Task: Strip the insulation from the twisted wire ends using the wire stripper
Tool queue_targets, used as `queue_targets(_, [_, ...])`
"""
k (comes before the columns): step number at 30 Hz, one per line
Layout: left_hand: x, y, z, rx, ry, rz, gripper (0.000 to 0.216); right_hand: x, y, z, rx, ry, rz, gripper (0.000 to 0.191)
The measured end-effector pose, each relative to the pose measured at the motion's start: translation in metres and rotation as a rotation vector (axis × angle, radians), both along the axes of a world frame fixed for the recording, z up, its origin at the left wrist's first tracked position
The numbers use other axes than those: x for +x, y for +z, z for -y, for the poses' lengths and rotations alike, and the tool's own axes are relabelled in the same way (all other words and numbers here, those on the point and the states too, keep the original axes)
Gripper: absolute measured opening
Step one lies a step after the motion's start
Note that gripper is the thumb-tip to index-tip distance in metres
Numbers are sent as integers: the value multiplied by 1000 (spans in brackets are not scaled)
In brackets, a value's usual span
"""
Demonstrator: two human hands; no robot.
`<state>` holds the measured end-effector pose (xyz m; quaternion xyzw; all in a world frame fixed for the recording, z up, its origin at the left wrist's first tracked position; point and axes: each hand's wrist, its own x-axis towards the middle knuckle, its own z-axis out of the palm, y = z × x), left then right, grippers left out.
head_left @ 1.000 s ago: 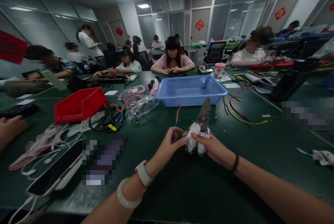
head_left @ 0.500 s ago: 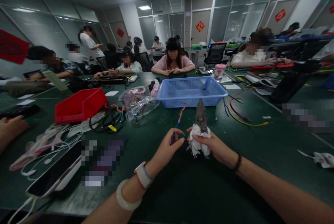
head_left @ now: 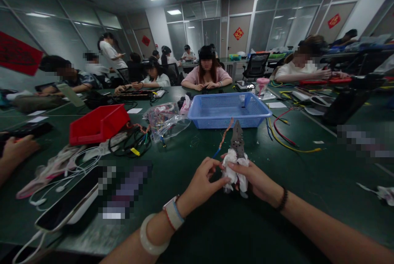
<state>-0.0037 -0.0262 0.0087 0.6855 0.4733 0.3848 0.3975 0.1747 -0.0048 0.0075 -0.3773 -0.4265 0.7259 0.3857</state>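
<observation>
My right hand point(head_left: 257, 180) grips a wire stripper point(head_left: 237, 136) whose handles are wrapped in white tissue point(head_left: 233, 169); the grey jaws point up and away. My left hand point(head_left: 205, 182) pinches a short wire point(head_left: 224, 136) with a blue sleeve and bare copper strands, held just left of the jaws. Both hands hover close together above the dark green table point(head_left: 191, 161). A watch and a pale bangle sit on my left wrist, a dark bead bracelet on my right.
A blue basket point(head_left: 227, 110) stands just beyond my hands. A clear bag of wires point(head_left: 164, 118), a red bin point(head_left: 98, 123) and black cables point(head_left: 131, 143) lie to the left, a phone point(head_left: 69, 202) nearer. Red and yellow wires point(head_left: 286, 132) lie to the right. Other people sit around.
The stripper has turned from leaning right to nearly upright. My left hand has come in closer, and the wire's copper end now lies nearer the jaws.
</observation>
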Motion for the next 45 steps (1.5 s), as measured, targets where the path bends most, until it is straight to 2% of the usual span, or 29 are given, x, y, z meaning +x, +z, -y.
queue_targets(9, [2,-6,0,49,52,-84,30,-6,0,4,0,7,-9,48])
queue_targets(20, [-1,-5,-4,-31,-110,-134,23,0,-7,0,36,88,76,47])
queue_targets(30, [7,-7,1,-18,-68,-215,27,5,-1,-2,-32,164,213,40])
queue_targets(38, [9,-12,2,-64,-49,-134,30,0,1,1,-55,176,182,40])
queue_targets(42, [5,-13,0,-70,-119,-39,27,-2,-5,0,-23,106,208,41])
queue_targets(45, [4,-14,-1,-105,-155,44,32,-1,-9,0,0,110,211,42])
